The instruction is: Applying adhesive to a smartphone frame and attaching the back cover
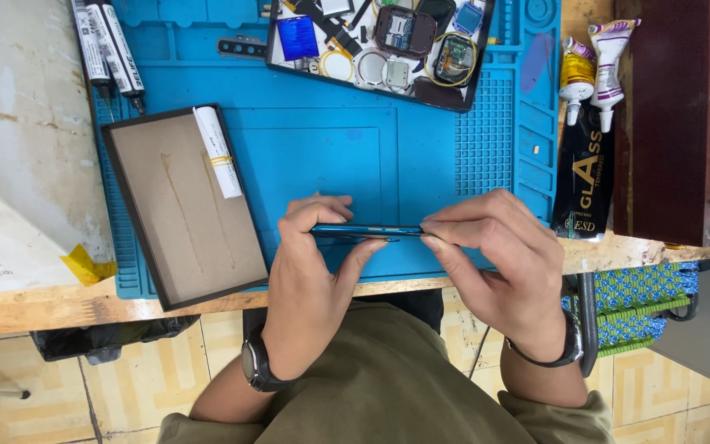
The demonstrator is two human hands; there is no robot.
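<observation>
Left hand (315, 255) and right hand (499, 247) pinch edge-on phone (367, 232).

A flat black packet (583, 185) with gold and white lettering lies at the right edge of the blue mat, middle right of the frame. Above it stand two white glue tubes (592, 66) with yellow and purple labels. Upper left, two white tubes (108, 48) carry black print. Top centre, a small blue screen (298, 37) lies in a black tray (277, 64).

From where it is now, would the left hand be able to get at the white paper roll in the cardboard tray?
Probably yes, once freed: the left hand is pinching the blue phone edge-on together with the right hand. The white paper roll lies uncovered in the cardboard tray just to its left, nothing between.
</observation>
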